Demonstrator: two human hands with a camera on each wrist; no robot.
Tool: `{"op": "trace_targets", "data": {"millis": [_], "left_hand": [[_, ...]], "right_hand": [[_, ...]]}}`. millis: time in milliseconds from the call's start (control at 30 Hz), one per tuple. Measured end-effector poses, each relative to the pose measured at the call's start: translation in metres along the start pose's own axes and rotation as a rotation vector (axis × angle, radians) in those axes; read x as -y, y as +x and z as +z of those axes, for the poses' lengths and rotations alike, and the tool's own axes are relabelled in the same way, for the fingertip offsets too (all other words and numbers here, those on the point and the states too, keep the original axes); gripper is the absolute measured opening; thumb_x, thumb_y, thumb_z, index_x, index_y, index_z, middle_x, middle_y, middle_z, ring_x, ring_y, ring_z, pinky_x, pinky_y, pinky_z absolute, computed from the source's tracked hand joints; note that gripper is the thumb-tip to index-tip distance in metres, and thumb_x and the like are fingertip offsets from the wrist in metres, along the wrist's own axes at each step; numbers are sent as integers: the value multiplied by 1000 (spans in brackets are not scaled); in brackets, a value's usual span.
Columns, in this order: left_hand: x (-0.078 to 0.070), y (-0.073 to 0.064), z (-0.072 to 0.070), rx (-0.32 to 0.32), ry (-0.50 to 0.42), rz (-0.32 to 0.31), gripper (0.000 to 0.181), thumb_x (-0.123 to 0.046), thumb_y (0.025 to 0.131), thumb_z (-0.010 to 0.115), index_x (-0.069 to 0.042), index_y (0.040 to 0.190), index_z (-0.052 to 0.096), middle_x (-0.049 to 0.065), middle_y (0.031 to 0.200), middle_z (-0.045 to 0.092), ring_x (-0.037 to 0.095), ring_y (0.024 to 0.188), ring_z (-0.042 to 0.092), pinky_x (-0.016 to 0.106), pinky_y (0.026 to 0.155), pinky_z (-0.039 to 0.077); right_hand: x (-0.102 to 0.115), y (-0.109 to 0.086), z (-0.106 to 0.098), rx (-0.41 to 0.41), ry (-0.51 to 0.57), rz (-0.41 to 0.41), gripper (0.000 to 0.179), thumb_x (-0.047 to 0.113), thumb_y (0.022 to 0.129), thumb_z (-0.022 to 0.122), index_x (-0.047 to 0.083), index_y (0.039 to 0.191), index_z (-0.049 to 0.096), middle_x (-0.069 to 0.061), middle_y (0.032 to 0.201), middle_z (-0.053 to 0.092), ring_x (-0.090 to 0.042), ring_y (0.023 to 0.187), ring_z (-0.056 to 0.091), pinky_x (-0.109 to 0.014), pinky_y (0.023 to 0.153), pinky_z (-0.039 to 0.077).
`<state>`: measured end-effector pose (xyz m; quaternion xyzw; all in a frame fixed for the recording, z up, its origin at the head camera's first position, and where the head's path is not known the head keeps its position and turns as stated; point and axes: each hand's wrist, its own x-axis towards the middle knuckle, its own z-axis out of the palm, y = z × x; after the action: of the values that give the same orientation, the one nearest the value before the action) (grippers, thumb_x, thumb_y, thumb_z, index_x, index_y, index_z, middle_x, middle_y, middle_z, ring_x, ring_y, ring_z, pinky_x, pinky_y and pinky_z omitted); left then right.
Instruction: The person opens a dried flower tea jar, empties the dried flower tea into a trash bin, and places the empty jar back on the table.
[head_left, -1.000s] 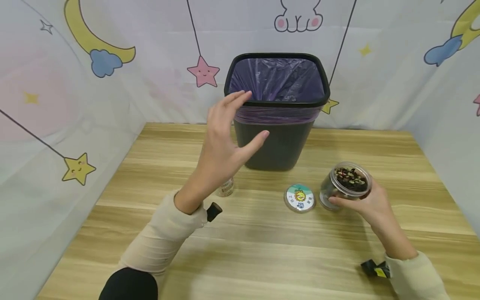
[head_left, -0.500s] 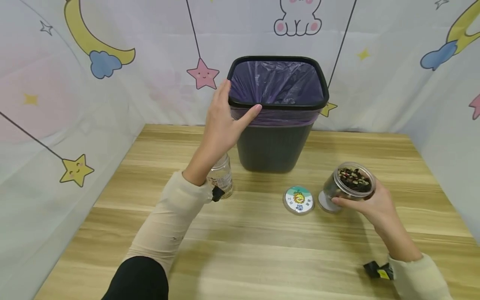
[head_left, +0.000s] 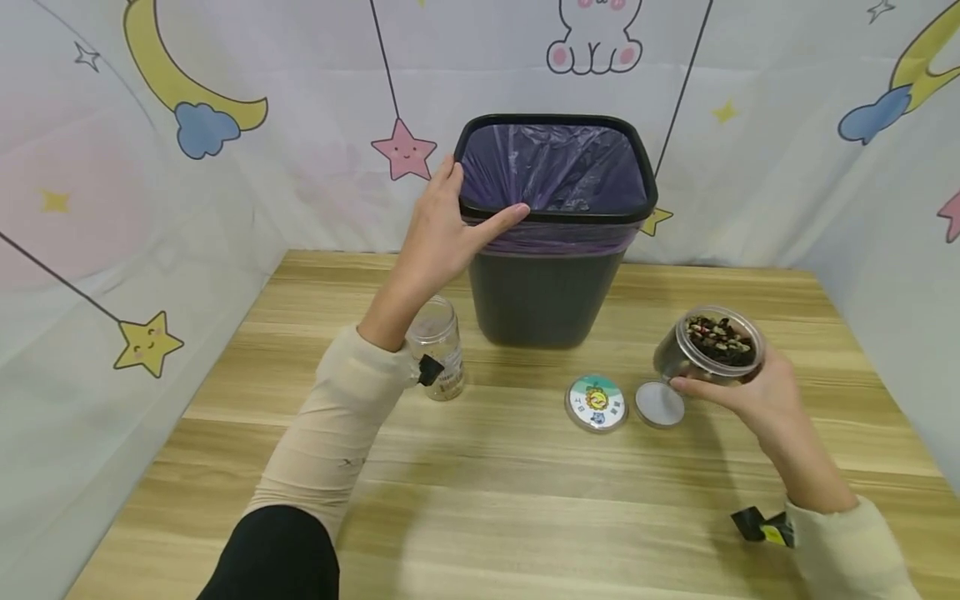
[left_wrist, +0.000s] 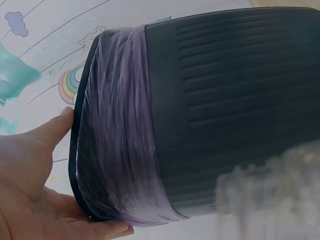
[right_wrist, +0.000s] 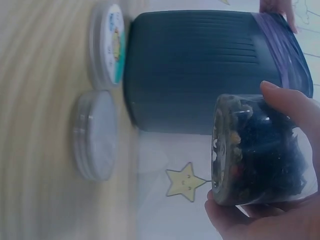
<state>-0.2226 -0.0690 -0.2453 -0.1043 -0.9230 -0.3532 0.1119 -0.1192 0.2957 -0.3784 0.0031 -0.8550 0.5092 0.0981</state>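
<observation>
Head view shows, nearest, the wooden table [head_left: 525, 500] with a picture lid [head_left: 596, 403] and a white lid [head_left: 660, 405] lying flat, just beside each other. Flat like that, they likely won't roll. A little past them, the right hand [head_left: 765, 400] curls round a clear jar [head_left: 712, 354], thumb on one side and fingers on the other. This jar is up off the table, and its open top faces up, so the dark dried bits [head_left: 722, 337] should not spill. Off to the left, another clear jar [head_left: 441, 333] stands upright, partly hidden behind the left arm. Farther on, the left hand [head_left: 446, 229] is spread wide and grips a corner of the trash bin [head_left: 543, 300], thumb over the front rim and fingers at the side. That probably keeps it steady. Its purple bag [head_left: 555, 171] folds over the rim, likely so it can't slip down. Last comes the star-and-moon cloth [head_left: 315, 100].
</observation>
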Motion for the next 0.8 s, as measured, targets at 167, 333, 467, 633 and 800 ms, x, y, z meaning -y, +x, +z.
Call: {"op": "trace_targets", "data": {"millis": [167,333,467,633,800], "left_hand": [[0,5,-7,40,6,-8,119,-74,78,66,-4,158,15,6,166,7,20,151,8,33,119,15],[2,9,-9,42,-5,-14,123,-75,74,70,-3,158,16,6,166,11,18,151,10,32,118,17],[4,12,-8,32,-33,-20,126,-75,70,74,-4,158,18,5,165,14,16,150,12,30,118,19],[7,14,-8,16,-61,-19,126,-73,68,77,-6,158,21,4,165,17,14,149,13,29,117,20],[9,16,-7,-4,-86,-10,126,-71,65,79,-6,157,23,3,163,21,12,148,16,26,116,23]], "right_hand": [[9,6,-6,-27,-1,-10,86,8,70,92,15,144,49,11,121,57,-2,108,53,-8,83,43],[19,12,-11,-37,-38,4,87,13,70,93,18,145,48,9,123,57,-3,109,52,-8,82,42],[27,15,-15,-38,-76,13,87,18,72,92,20,146,47,6,126,56,-4,112,51,-9,82,40],[39,21,-17,-49,-39,-35,83,13,74,90,22,144,48,5,127,56,-8,113,52,-10,83,41],[52,31,-21,-97,6,-119,81,3,72,89,19,142,53,4,126,59,-10,112,54,-12,85,41]]}}
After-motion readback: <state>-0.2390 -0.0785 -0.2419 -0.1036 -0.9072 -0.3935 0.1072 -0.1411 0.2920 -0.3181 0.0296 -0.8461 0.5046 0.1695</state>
